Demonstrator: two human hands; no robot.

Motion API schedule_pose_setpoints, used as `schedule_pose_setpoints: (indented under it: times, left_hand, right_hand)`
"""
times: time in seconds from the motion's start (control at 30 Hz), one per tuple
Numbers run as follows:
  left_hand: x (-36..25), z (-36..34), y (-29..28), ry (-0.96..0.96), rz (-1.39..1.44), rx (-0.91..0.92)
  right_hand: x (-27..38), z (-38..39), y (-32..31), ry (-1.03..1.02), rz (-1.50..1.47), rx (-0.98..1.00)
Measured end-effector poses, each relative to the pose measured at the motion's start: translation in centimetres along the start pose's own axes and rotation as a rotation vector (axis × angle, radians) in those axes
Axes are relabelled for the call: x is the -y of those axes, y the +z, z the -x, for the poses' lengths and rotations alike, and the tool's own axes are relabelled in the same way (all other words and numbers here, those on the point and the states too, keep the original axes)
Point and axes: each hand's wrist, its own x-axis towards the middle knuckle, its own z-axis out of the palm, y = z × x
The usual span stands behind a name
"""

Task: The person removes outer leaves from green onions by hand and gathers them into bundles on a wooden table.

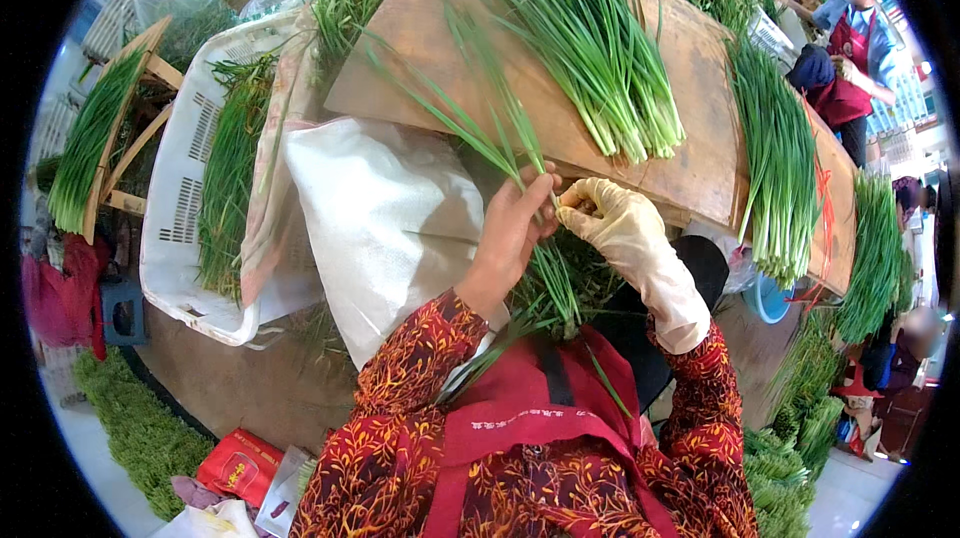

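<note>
My bare left hand (513,228) is closed round a few long green leafy stalks (478,139), whose tips reach up over the wooden board (410,58). My right hand (610,228), in a pale rubber glove, has its fingers curled at the lower part of those stalks, beside my left fingers; their tips are partly hidden. A thick bunch of stalks (590,58) with pale bases lies on the board just beyond my hands. A white woven sack (370,218) lies left of my hands, and loose stalks (560,293) hang below them over my maroon apron (520,398).
More bunches (765,168) lie along the right. A white plastic crate (165,253) of greens and a slanted wooden rack (150,68) stand at left, a blue basin (768,300) at right. A person in a red apron (840,68) stands at upper right, others at the right edge.
</note>
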Motion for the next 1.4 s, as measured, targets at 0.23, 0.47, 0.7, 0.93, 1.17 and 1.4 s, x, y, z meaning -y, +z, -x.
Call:
schedule_pose_setpoints:
  times: [0.23,0.47,0.7,0.93,1.17,1.4]
  left_hand:
    - [0.1,1.0,-1.2,-0.039,-0.123,0.023]
    - [-0.2,1.7,-1.8,-0.001,-0.152,-0.024]
    - [-0.9,1.7,-1.2,-0.01,-0.134,-0.141]
    - [-3.3,2.0,-3.9,0.134,-0.262,-0.234]
    - [-3.4,2.4,-3.3,0.071,-0.306,-0.146]
    - [-2.0,2.3,-3.3,0.072,-0.077,-0.026]
  right_hand:
    - [-0.2,-3.1,1.5,-0.136,-0.167,-0.135]
    - [-0.3,-4.0,3.1,0.073,-0.485,-0.006]
    - [0.8,0.8,1.8,-0.16,-0.715,-0.109]
    - [-3.7,5.6,-0.5,0.015,-0.408,0.471]
    - [-5.0,3.6,0.7,0.068,0.134,0.191]
    - [-0.1,-2.1,-1.5,-0.261,0.363,-0.387]
